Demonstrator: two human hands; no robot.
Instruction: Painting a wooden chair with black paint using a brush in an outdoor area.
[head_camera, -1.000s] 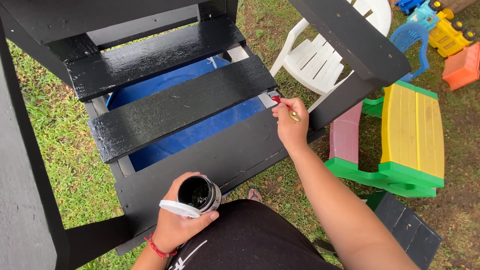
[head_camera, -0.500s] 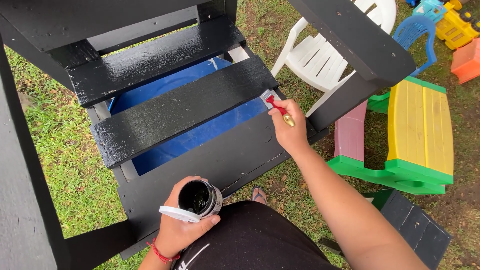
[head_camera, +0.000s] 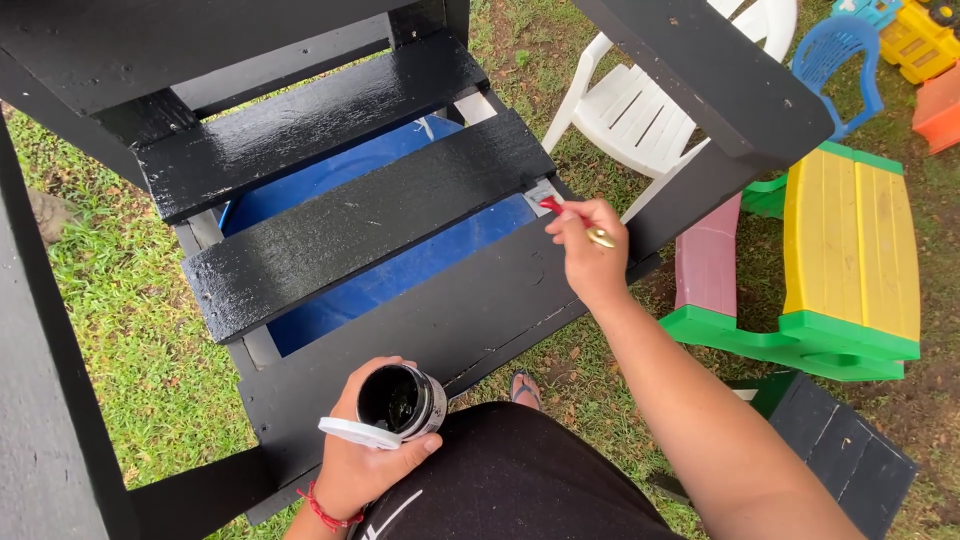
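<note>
Two hands busy — right hand pinches a red-handled brush, its tip now moved up to the grey unpainted corner beside the middle step; left hand grips the open paint can. Grass, white chair and coloured bench around.

**Backyard doubling as outdoor paint spot**

A home garden is showing itself here: patchy green grass is spreading under a set of black-painted wooden steps standing in the open air. A white plastic lawn chair is sitting just beside the steps, and a child's picnic table in yellow, green and pink is resting on the grass near it. Bright plastic play pieces are lying at the far edge, marking a family yard.
</note>
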